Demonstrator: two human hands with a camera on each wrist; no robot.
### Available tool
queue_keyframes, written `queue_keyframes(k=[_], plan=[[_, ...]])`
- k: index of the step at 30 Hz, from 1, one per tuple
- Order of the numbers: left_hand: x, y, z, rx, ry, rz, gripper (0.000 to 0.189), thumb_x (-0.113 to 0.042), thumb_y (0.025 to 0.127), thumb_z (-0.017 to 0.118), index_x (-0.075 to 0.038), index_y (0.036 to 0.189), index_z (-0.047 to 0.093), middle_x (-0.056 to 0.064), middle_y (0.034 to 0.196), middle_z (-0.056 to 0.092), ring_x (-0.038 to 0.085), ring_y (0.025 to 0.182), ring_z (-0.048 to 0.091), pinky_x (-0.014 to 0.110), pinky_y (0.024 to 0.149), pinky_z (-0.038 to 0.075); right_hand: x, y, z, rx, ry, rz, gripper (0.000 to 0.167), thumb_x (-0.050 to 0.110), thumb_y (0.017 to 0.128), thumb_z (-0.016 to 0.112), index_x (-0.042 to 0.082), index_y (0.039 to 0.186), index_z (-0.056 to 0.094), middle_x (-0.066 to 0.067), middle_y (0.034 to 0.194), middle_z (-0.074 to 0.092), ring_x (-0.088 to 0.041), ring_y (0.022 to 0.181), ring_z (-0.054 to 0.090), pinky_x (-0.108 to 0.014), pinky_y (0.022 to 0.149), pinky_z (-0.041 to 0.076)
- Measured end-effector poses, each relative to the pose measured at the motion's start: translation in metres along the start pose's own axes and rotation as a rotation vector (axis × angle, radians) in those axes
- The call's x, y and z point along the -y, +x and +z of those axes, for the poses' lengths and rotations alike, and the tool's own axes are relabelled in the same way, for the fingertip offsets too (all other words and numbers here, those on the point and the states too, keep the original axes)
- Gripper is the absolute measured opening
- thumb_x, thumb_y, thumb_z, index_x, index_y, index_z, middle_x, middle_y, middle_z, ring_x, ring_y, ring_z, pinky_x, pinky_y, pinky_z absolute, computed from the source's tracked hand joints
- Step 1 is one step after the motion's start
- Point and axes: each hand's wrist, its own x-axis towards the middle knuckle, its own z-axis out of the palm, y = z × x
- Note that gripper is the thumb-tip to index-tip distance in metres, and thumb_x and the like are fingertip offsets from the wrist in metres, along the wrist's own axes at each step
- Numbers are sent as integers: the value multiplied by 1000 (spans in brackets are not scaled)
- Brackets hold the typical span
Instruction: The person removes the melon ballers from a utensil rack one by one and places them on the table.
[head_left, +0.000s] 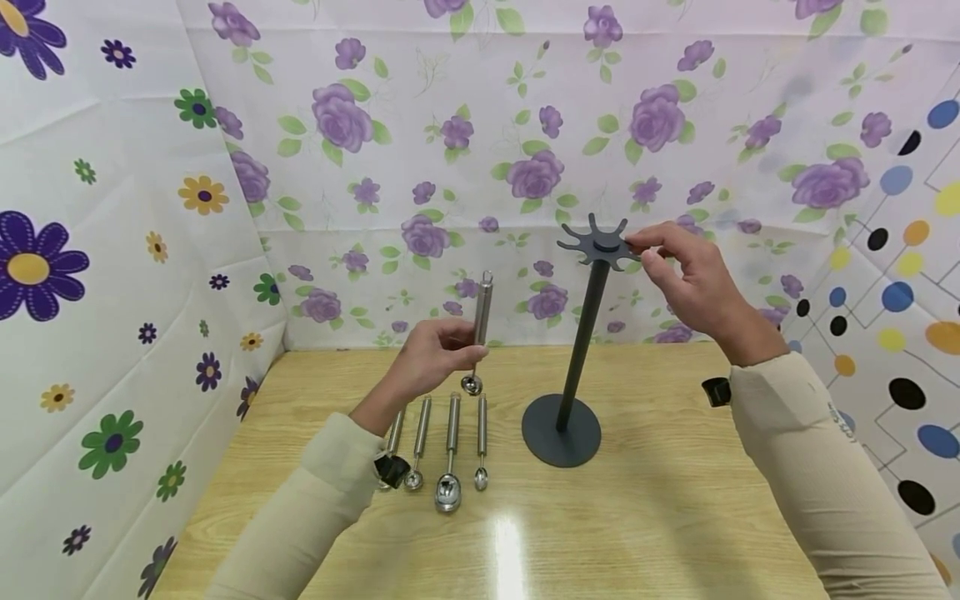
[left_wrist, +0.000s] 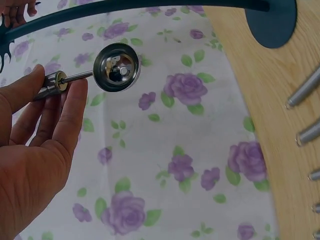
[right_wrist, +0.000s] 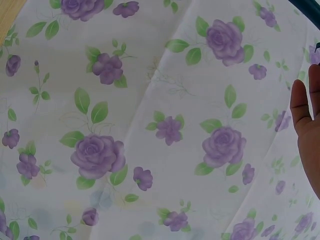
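Observation:
In the head view my left hand (head_left: 435,354) pinches a steel melon baller (head_left: 483,312) by its handle, with the handle up and the bowl down, above the table. The left wrist view shows its round bowl (left_wrist: 117,67) with a small hole in the middle. My right hand (head_left: 693,279) is at the top of a dark utensil stand (head_left: 581,350), thumb and forefinger pinching the end of one hook. In the right wrist view only part of the right hand (right_wrist: 307,120) shows, at the right edge.
Several steel scoops lie side by side on the wooden table (head_left: 300,500), among them a large oval scoop (head_left: 448,492) and a small oval one (head_left: 482,477). The left wrist hides part of the leftmost. Behind hangs a flowered cloth (head_left: 465,192).

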Motion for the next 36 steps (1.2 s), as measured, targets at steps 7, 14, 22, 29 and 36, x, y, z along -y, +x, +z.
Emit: queue_keyframes(k=[7,14,22,29,36], plan=[[14,-16,-21,-33,32,-76,29,-9,95,70,3,121,68,18,104,70,23,90,69,34,79,60,1,0,0,-2,3,9,29,10,104,50,-7,122,65,-23,116,65,3,104,55,-20,88,41],[30,-32,-38,-56,60,-111,28,-10,96,70,5,119,68,20,106,69,29,94,69,43,84,59,0,1,0,-1,12,1,29,11,104,50,-8,122,64,-24,114,66,2,103,56,-19,87,42],[48,-49,-56,-96,132,-160,29,-11,98,67,7,120,66,21,110,68,31,97,68,39,83,60,0,0,0,1,7,-2,28,7,103,50,-7,122,64,-24,114,66,-5,101,59,-20,86,42],[64,-62,-69,-139,181,-204,31,-12,98,67,7,122,66,21,109,68,28,93,69,37,78,61,0,1,0,5,-1,2,28,10,104,51,-6,121,65,-22,116,66,3,99,55,-21,83,41],[80,-75,-78,-168,186,-209,30,-8,98,66,10,122,64,21,107,66,35,96,67,32,79,60,-1,1,-1,7,-4,-18,29,10,103,50,-8,121,65,-25,115,66,3,97,55,-21,80,40]])
